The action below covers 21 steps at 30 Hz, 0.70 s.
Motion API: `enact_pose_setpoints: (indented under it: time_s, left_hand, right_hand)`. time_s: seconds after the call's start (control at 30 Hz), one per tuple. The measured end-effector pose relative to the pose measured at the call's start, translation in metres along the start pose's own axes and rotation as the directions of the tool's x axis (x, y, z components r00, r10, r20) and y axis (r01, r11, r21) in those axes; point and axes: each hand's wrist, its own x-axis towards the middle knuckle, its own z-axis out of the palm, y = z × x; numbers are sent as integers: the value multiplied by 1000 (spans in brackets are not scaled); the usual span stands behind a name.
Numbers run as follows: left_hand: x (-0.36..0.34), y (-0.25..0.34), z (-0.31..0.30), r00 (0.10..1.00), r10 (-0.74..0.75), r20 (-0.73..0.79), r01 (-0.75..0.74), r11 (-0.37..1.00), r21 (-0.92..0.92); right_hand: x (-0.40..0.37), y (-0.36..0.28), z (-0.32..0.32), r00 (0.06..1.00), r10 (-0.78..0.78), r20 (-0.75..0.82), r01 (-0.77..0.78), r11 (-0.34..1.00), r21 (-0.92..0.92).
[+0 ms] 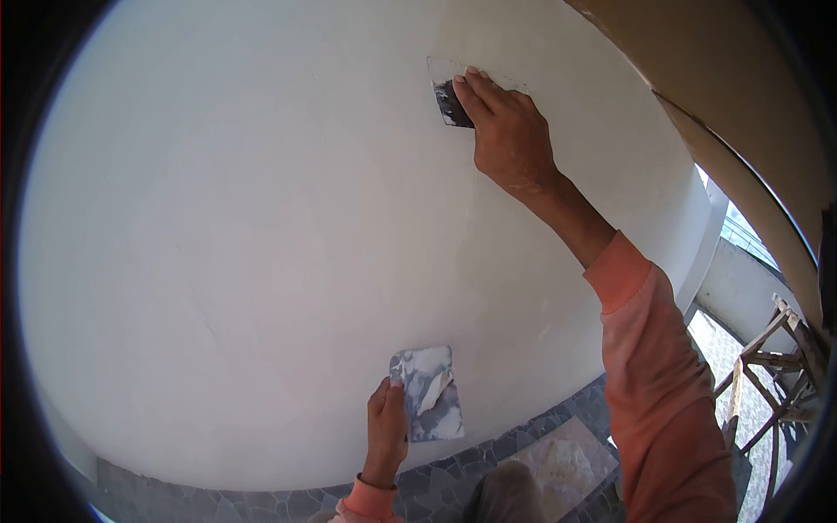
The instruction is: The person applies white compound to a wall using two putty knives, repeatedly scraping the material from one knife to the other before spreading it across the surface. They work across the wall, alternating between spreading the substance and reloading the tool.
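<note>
White wall (pixel 261 227) ahead: R hand (pixel 510 135) closed on scraper (pixel 451 105) up high, L hand (pixel 386 429) below pinches smeared plate (pixel 429 388). Best w/ blade low-angled, pressure even.

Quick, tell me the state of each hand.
Left hand: closed, holding a putty plate.
Right hand: closed, holding a scraper against the wall.
</note>
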Motion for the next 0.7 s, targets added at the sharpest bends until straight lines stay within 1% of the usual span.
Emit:
enact_pose_setpoints:
  time_s: [0.03,0.07,0.1,0.17,0.2,0.33,0.43,0.47,0.53,0.63,0.67,0.7]
  left_hand:
    - [-1,1,-1,1000,-11,3,11,1000,24]
    - [-2,3,-2,1000,-21,6,21,999,49]
    - [-2,5,-3,999,-31,10,30,997,74]
    - [-2,5,-2,999,-36,-3,36,997,70]
    - [-2,6,-1,999,-37,-8,37,997,67]
    - [-4,11,1,999,-35,2,35,996,87]
    - [-4,8,-3,999,-48,13,47,992,117]
    - [-4,11,-1,998,-54,11,52,991,125]
    - [-5,15,1,999,-45,3,44,992,121]
    - [-1,9,1,1000,-13,10,12,995,99]
    - [2,3,-5,1000,-10,24,8,995,103]
    - [3,-1,-8,999,-13,37,9,994,108]
  right_hand:
    - [-6,-8,-1,1000,-10,1,10,1000,-8]
    - [-13,-17,-3,999,-21,45,22,1000,-18]
    - [-19,-27,-5,998,-26,54,28,999,-32]
    - [-34,-45,-7,997,-37,70,41,997,-59]
    - [-42,-54,-9,992,-45,116,53,996,-71]
    - [-72,-83,-17,982,-76,175,87,995,-57]
    - [-90,-102,-30,965,-94,244,92,996,23]
    - [-96,-106,-38,963,-106,246,87,992,87]
    - [-97,-107,-50,961,-133,241,81,973,216]
    - [-75,-91,-70,982,-100,158,52,957,285]
    - [-56,-78,-72,993,-54,106,23,961,276]
    - [-35,-58,-69,999,-26,31,18,976,218]
